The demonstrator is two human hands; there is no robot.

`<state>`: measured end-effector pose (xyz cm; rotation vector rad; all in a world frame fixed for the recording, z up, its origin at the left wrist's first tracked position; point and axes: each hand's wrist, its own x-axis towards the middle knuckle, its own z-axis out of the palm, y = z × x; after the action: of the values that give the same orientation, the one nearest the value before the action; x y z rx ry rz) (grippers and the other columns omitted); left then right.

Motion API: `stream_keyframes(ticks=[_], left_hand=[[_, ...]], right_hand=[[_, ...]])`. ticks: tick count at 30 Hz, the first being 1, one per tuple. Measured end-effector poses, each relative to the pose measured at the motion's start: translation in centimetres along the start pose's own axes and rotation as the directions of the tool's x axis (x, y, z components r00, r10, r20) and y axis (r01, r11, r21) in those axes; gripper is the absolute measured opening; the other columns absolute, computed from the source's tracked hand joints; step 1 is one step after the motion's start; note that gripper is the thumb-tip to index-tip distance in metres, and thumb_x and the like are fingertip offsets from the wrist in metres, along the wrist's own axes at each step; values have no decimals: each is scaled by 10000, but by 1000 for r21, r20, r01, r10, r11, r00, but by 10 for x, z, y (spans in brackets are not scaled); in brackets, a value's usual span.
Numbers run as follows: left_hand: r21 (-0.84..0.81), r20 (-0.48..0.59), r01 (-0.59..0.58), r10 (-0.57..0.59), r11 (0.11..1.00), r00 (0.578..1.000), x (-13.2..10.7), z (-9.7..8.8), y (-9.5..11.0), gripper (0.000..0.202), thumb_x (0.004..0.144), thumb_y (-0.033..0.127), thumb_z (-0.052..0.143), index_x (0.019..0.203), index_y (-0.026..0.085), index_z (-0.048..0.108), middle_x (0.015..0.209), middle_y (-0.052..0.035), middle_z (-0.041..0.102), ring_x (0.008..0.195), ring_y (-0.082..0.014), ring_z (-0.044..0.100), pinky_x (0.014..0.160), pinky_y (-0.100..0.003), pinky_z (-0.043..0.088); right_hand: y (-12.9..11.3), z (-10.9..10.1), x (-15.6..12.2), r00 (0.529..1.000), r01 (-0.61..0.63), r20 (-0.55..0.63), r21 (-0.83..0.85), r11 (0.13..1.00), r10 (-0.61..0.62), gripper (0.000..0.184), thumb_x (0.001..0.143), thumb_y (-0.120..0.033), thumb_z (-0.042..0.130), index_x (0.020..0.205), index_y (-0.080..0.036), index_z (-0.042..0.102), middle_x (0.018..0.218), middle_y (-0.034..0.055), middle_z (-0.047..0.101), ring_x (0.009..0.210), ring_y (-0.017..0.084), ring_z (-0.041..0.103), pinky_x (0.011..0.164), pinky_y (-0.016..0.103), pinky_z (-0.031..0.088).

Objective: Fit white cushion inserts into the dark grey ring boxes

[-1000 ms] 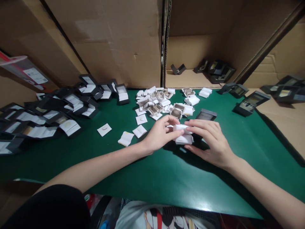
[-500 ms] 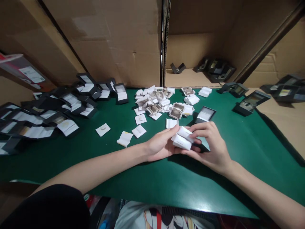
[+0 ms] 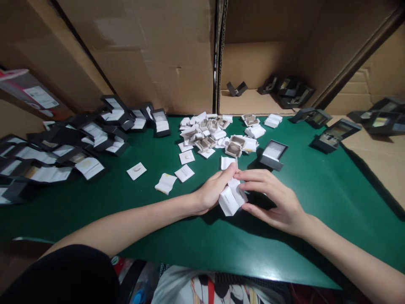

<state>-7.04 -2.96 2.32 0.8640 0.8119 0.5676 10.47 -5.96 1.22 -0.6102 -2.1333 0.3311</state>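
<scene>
A white folded box insert (image 3: 230,200), its top creased into two panels, is held between my two hands above the table. My left hand (image 3: 212,193) is closed around its left side, thumb on top. My right hand (image 3: 274,196) pinches its right side, thumb at the lower corner and fingertips on the upper edge. Just beyond my fingers lies another white insert (image 3: 228,163). An open black jewellery box (image 3: 273,154) with a white lid lining stands past my right hand.
On the green table (image 3: 152,230), a pile of white inserts (image 3: 205,133) sits at the back. Several open black boxes (image 3: 91,131) are heaped at left, others (image 3: 335,135) at right. White cards (image 3: 136,171) lie left of centre. Cardboard walls (image 3: 152,55) rise behind.
The folded insert has turned and moved down and left, its panels now facing me more. My right fingers have shifted along its right side. The black box behind is less covered.
</scene>
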Motion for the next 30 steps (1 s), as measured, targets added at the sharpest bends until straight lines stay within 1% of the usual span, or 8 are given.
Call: stream_keyframes(ticks=[3,6,11,13,16,19,25,30], left_hand=[[72,-32,-36,39,997,999,-1,0,-1,581,761,655,524,913,94,529,632,15,536,557,-14,468,562,-128,342],[106,-13,9,-7,994,1000,-1,-1,2,631,789,692,435,977,98,538,646,-1,552,534,-31,479,537,-142,358],[-81,45,34,-30,996,999,4,-7,10,617,874,632,268,1171,132,472,791,-55,602,615,-114,597,554,-224,475],[-191,63,-1,14,982,998,5,-8,12,524,899,543,315,1191,135,467,843,-59,607,696,-126,626,640,-273,530],[-232,55,-39,53,972,997,5,-7,13,381,855,254,517,1216,140,481,933,-56,627,811,-112,641,778,-278,542],[-224,43,-61,72,973,996,5,-7,11,421,810,121,556,1228,138,509,932,-45,635,783,-78,627,795,-252,526],[-283,25,-32,41,959,999,9,-9,11,335,858,250,543,1174,140,550,1021,-64,635,755,-39,604,702,-164,478],[-336,164,68,-12,939,986,8,-11,9,376,845,332,569,1164,132,556,1199,-104,589,953,-95,614,846,-207,483]], right_hand=[[1,1,-2,1000,14,4,25,1000,-14,476,817,-189,689,1252,-160,497,1143,142,606,1099,245,569,895,416,497],[2,-2,-2,1000,17,-17,-46,999,-17,513,805,-226,711,1268,-153,502,1067,131,606,986,229,585,799,383,513],[4,-9,-4,975,-166,-178,-195,967,131,407,788,-254,728,1149,-168,559,951,92,589,838,192,569,706,331,485],[8,-10,-5,939,-278,-260,-189,942,225,354,784,-259,731,1087,-177,566,925,72,583,824,182,551,709,320,469],[12,-11,-8,900,-362,-314,-148,920,303,338,773,-279,744,1042,-187,561,899,47,568,806,168,525,704,301,449],[11,-11,-9,908,-351,-279,-98,931,313,274,830,-275,680,1061,-184,564,905,47,571,796,162,530,710,303,445],[6,-12,-6,945,-259,-228,-86,962,234,265,839,-107,616,1093,-176,587,861,43,595,753,148,564,679,292,455],[7,-10,-5,979,-156,-146,-92,984,142,300,809,-56,639,1077,-173,573,839,44,587,754,149,567,648,288,471]])
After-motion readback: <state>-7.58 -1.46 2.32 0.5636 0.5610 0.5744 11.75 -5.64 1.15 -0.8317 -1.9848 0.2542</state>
